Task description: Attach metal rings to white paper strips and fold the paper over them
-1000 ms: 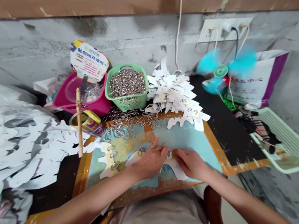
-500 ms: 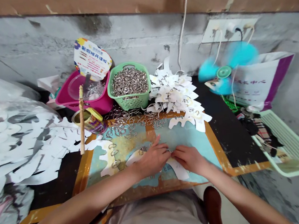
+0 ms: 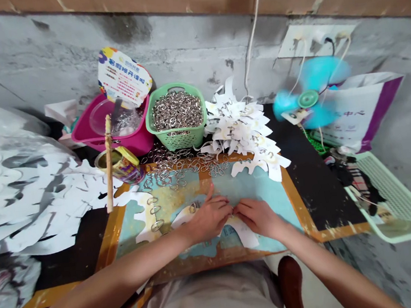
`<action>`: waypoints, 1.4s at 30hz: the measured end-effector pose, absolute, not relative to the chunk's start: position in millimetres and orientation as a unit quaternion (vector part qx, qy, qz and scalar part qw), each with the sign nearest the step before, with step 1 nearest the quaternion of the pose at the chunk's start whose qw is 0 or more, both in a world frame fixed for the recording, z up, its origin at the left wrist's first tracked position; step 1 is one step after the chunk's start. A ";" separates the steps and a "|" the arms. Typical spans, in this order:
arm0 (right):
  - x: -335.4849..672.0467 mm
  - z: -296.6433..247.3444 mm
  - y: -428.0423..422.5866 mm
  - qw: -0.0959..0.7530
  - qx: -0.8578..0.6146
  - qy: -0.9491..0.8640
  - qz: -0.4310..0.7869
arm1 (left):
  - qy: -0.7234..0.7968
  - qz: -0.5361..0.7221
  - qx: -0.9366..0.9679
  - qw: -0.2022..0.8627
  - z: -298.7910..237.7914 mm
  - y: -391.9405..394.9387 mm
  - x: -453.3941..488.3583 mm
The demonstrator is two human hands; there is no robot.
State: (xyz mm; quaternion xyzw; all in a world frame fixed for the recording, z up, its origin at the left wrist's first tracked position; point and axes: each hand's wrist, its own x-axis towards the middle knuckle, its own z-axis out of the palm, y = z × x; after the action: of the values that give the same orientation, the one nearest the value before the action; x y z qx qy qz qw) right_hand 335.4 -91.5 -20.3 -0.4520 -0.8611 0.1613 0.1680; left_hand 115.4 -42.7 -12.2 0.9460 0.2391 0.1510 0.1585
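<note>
My left hand [image 3: 208, 217] and my right hand [image 3: 259, 217] meet fingertip to fingertip on a white paper cutout [image 3: 245, 232] that lies on the blue and gold board [image 3: 254, 188]. Both hands have their fingers curled and pinched on the cutout; whether a metal ring is between them I cannot tell. Loose metal rings [image 3: 177, 170] are scattered just beyond my hands. A green basket [image 3: 178, 138] full of rings stands behind them. A pile of finished white cutouts [image 3: 242, 132] with rings lies to its right.
A pink tub [image 3: 113, 135] with a paper fan, a glue tin [image 3: 122, 163] with a wooden stick [image 3: 108, 163], and a heap of white cutouts [image 3: 27, 196] lie at the left. A turquoise fan [image 3: 309, 99] spins at the right, near a mint tray [image 3: 394, 200] and a bag [image 3: 365, 109].
My hands have stayed together on the cutout, shifting only slightly. The view has drifted a little.
</note>
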 end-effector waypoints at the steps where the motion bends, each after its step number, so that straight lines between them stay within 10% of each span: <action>1: 335.9 -20.9 -91.6 0.167 -0.449 -0.863 0.162 | 0.227 0.148 0.952 0.140 -12.8 -43.1 114.1; 13: 345.8 -17.1 -108.7 0.110 -0.377 -0.914 0.104 | 0.096 0.133 0.986 -0.033 -15.7 -60.6 98.0; 25: 334.7 -7.0 -113.7 0.352 -0.587 -0.671 0.284 | 0.207 0.109 0.972 0.021 -18.9 -77.0 89.9; 31: 309.5 -10.0 -111.3 0.242 -0.634 -0.675 0.290 | 0.237 0.163 0.956 0.060 -20.8 -82.0 85.3; 42: 300.8 26.3 -108.4 0.361 -0.592 -0.533 0.485 | 0.326 0.227 0.873 0.282 28.9 -44.1 88.2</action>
State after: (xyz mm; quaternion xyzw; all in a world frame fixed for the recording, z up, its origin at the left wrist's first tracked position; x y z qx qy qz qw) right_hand 300.8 -108.4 26.3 -0.5925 -0.5328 0.4845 0.3611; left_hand 88.2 -44.1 28.9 0.8733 0.3261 0.2272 0.2818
